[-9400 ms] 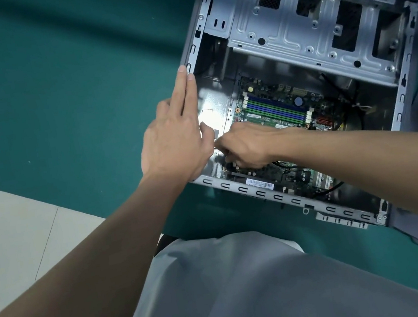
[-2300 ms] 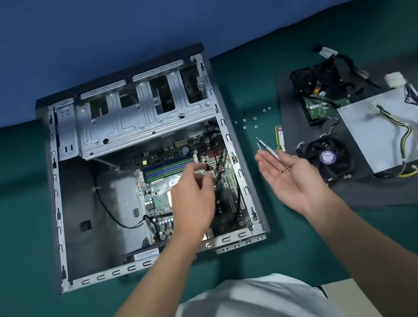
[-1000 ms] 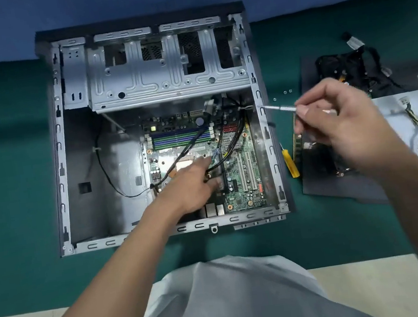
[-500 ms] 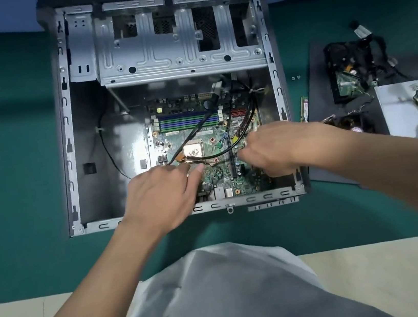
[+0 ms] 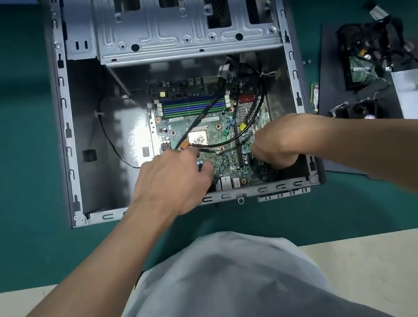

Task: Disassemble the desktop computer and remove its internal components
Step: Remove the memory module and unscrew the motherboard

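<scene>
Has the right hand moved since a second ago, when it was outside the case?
Yes. The right hand has crossed leftward over the case's right wall and now sits over the motherboard.

**Green surface and its load**

A green surface (image 5: 9,159) covers the work area, bordered at its near edge by a cream strip (image 5: 377,255). The open computer case (image 5: 65,124) lies flat on it. To the right lies a dark panel (image 5: 333,92), with a memory stick (image 5: 315,96) along its left edge and small screws (image 5: 306,62) between panel and case.
</scene>
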